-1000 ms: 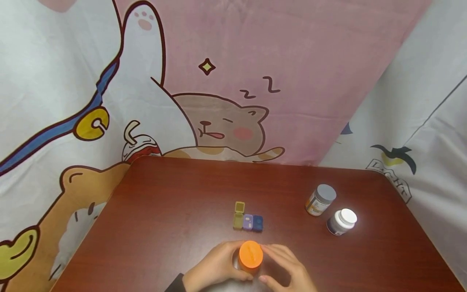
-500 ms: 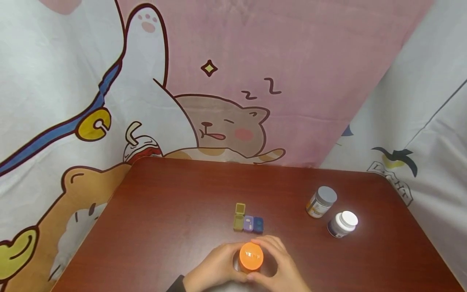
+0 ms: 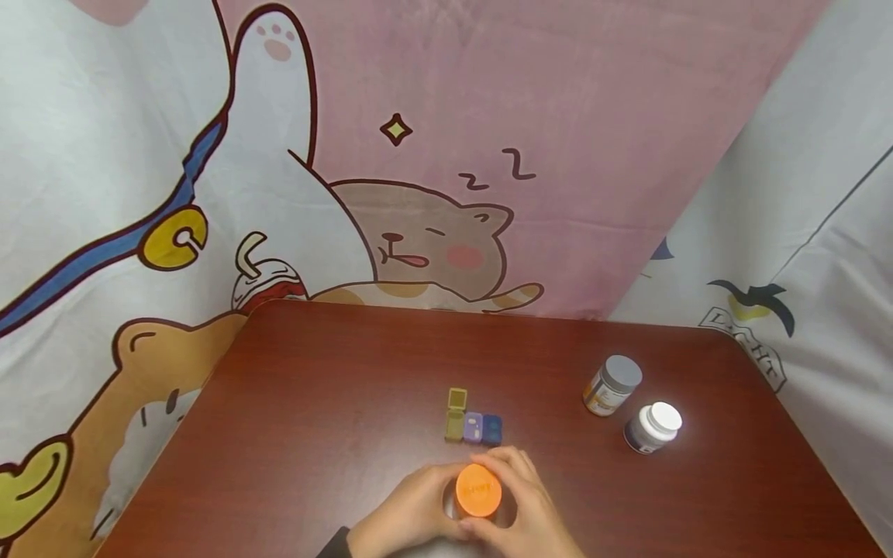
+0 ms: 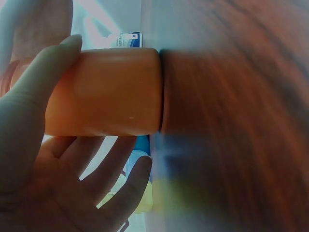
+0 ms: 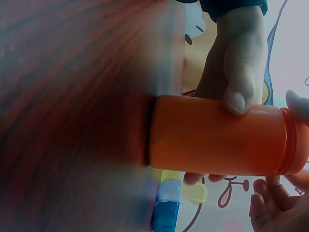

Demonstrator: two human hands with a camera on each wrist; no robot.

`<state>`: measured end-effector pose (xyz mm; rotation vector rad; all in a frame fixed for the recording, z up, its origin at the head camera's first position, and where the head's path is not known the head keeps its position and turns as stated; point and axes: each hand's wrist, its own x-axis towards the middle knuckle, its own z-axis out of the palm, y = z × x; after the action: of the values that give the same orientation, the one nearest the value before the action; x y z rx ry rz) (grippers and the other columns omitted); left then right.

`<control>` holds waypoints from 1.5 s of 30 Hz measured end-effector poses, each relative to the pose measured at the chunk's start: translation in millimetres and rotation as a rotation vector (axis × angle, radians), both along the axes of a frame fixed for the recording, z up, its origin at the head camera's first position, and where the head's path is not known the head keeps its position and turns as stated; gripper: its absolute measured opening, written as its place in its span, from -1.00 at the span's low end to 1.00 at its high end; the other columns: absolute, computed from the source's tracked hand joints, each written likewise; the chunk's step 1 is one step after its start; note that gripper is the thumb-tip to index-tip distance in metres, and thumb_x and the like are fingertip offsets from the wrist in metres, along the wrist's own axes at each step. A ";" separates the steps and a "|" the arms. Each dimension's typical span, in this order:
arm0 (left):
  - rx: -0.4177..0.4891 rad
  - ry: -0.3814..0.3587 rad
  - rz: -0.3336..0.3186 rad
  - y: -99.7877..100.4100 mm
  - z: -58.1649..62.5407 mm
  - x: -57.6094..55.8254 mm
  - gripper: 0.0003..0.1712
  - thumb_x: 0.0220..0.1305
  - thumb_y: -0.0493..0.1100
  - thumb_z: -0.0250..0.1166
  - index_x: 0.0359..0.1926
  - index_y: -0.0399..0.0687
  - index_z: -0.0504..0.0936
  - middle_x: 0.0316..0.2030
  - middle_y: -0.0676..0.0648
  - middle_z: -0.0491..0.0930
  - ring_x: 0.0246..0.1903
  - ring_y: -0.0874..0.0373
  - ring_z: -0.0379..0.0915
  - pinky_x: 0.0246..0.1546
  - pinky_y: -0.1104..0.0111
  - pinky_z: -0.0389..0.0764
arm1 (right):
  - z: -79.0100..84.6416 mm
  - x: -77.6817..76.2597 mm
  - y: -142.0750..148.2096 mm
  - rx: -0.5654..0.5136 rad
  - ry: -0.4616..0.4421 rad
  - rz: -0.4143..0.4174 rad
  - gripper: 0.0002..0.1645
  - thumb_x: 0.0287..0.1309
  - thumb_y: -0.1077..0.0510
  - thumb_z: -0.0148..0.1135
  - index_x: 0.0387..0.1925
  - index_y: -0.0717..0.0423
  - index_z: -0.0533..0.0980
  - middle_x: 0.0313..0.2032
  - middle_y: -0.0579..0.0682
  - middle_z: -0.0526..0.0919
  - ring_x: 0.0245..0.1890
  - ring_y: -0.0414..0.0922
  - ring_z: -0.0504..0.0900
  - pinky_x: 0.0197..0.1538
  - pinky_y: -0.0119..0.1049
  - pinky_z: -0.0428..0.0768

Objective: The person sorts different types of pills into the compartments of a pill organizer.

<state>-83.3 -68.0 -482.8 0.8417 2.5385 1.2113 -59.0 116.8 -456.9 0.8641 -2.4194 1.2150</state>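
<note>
An orange bottle stands upright on the table near its front edge, its orange cap uppermost. My left hand grips the body from the left; in the left wrist view its thumb lies along the orange wall. My right hand pinches the cap's rim between thumb and fingers. Just beyond the bottle lies a small pill organizer with yellow, purple and blue compartments. Its yellow lid is flipped back, and pale pieces show in or on the purple part.
At the right of the brown table stand a grey-lidded bottle and a white-capped bottle. Cartoon-printed cloth hangs behind the table and along its sides.
My right hand's spread fingers have come in from the right and closed around the cap. The raised marking on the cap has turned. My left hand keeps its grip in place.
</note>
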 end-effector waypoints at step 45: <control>0.034 -0.039 -0.021 -0.1 -2.1 -2.0 -0.39 -0.27 0.21 0.42 -0.08 0.32 0.48 -0.22 0.37 0.48 -0.26 0.46 0.38 -0.20 0.39 0.44 | 45.4 -3.3 15.3 -0.212 0.140 0.283 -0.34 -0.19 0.36 0.29 0.02 0.47 0.27 -0.01 0.21 0.38 0.00 -0.03 0.35 0.07 -0.44 0.27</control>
<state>-85.3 -68.2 -485.0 0.8412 2.4790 1.2554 -62.3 132.1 -411.5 1.2085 -2.0639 1.4262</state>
